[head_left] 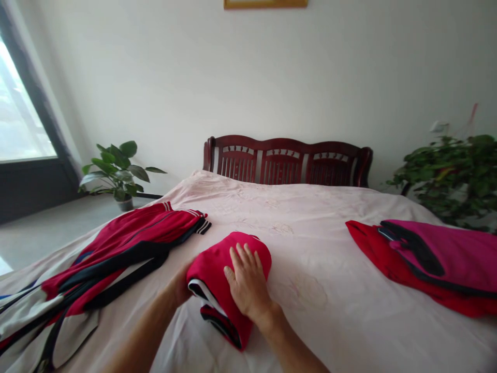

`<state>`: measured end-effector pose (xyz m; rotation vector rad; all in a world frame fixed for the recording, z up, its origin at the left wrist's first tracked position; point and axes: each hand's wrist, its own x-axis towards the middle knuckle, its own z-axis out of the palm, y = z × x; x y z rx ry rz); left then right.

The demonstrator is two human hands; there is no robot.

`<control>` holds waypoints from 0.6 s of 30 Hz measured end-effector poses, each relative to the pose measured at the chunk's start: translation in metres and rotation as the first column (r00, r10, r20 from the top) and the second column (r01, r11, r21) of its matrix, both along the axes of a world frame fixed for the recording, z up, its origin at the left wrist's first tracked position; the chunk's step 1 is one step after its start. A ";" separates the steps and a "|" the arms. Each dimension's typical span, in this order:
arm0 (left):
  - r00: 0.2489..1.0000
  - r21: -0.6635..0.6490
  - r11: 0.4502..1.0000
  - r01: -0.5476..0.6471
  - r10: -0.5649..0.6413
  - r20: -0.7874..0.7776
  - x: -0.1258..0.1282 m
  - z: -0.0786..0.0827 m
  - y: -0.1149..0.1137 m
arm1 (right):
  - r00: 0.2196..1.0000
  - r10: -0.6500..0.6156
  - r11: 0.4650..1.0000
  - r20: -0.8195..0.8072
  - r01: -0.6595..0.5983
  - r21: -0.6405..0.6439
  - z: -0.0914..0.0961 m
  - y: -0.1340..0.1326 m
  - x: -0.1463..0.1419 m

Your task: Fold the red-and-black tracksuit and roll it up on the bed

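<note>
A folded red garment (pixel 212 264) with black-and-white trim lies in front of me on the bed. My right hand (pixel 246 282) rests flat on top of it, fingers stretched and a little apart. Against its left side is my left hand (pixel 181 285), whose fingers are hidden behind or under the cloth. To the left, a red, navy and white jacket (pixel 135 228) with striped cuffs is spread out, with more clothing in white and black at its near end.
On the right lie a magenta garment (pixel 466 254) and a bright red one (pixel 368 246) beneath it. The bed has a pale pink sheet (pixel 310 207) and a dark wooden headboard (pixel 281 160). Leafy plants stand at the left (pixel 120 166) and right (pixel 454 176).
</note>
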<state>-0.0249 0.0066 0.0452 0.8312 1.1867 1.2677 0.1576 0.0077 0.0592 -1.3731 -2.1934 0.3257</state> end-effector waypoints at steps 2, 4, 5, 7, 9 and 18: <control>0.991 0.002 0.999 -0.044 0.044 -0.129 -0.018 0.007 -0.001 | 0.997 0.062 0.998 0.047 -0.062 0.008 -0.007 -0.007 -0.001; 0.913 0.137 0.990 -0.032 0.084 -0.400 -0.023 0.011 -0.003 | 0.988 0.138 0.990 0.065 -0.139 0.000 -0.010 -0.011 -0.003; 0.829 0.219 0.975 0.036 0.093 -0.551 -0.020 0.011 -0.004 | 0.988 0.146 0.989 0.060 -0.146 0.006 -0.010 -0.010 -0.003; 0.577 0.266 0.938 0.223 0.092 -0.811 -0.008 0.005 -0.009 | 0.996 0.078 0.996 0.039 -0.080 0.046 -0.011 -0.004 0.000; 0.265 0.168 0.923 0.347 0.075 -0.961 0.008 -0.006 -0.016 | 0.999 -0.026 0.995 0.047 0.021 0.095 -0.013 0.008 0.006; -0.212 0.167 0.935 0.312 0.240 -0.947 0.025 -0.059 -0.040 | 1.000 0.002 0.999 -0.008 -0.003 -0.037 -0.047 0.070 0.030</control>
